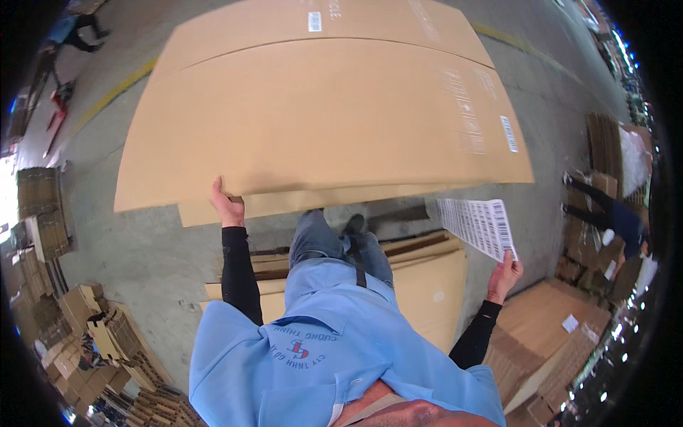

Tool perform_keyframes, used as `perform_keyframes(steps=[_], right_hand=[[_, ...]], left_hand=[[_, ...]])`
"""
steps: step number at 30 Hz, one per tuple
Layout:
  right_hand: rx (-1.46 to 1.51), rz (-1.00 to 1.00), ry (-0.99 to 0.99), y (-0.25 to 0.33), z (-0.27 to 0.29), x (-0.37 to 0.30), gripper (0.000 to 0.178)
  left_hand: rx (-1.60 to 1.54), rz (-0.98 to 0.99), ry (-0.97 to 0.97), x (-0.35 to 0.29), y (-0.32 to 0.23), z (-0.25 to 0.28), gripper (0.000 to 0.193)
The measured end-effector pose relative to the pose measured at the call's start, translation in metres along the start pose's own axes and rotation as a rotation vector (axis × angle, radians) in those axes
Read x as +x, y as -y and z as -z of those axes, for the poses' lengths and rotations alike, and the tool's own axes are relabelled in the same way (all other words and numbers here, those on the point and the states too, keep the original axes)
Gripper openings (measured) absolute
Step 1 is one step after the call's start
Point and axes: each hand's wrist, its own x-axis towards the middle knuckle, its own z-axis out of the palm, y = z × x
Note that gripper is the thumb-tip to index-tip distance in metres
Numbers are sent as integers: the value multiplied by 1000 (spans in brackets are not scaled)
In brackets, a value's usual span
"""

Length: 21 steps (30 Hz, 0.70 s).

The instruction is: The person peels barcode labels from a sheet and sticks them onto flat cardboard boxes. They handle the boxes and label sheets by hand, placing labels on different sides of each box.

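A large flattened cardboard box [306,117] spreads out in front of me, with a fold line across its far part. Two white barcode labels show on it: one label [314,21] near the far edge, another label [509,134] at the right side. My left hand [228,206] grips its near edge, thumb on top and the other fingers hidden beneath. Off to the right, my right hand [504,276] pinches a white sheet of barcode labels [478,226] by its corner, apart from the cardboard.
More flat cardboard [427,285] lies stacked close around my legs. A low cardboard stack [533,331] stands at the right, near a person in dark clothes [626,220]. Cardboard piles [43,213] line the left. A red pallet jack [55,121] and another person [75,32] are far left.
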Motion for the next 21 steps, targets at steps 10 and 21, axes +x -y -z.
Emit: perform_keyframes(steps=[10, 21], right_hand=[[164, 599, 530, 61, -66, 18, 10], [609, 495, 513, 30, -69, 46, 10]], left_hand=[[8, -293, 295, -204, -247, -216, 5], [1798, -1796, -393, -383, -495, -185, 34]])
